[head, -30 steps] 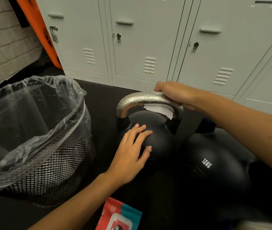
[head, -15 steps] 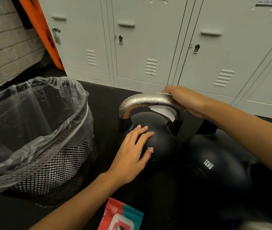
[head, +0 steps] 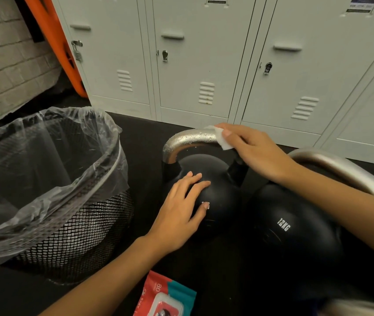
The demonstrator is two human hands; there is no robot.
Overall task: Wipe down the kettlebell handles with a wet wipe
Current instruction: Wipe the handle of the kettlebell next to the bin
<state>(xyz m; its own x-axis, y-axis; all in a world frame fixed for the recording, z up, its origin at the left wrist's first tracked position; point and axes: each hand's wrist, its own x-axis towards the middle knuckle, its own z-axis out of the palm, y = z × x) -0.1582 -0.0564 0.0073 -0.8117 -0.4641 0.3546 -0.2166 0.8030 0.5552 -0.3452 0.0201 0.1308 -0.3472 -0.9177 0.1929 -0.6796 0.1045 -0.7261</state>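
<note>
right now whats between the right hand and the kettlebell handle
In the head view, a white wet wipe lies between the right hand and the wet steel kettlebell handle.

Dim floor, bright lockers, wide-angle bend

Even light washes the pale lockers [head: 204, 65]; the black floor [head: 227, 281] swallows detail. The wet handle [head: 190, 139] glints. Locker lines bow near the edges; bottom right corner blurs.
</note>
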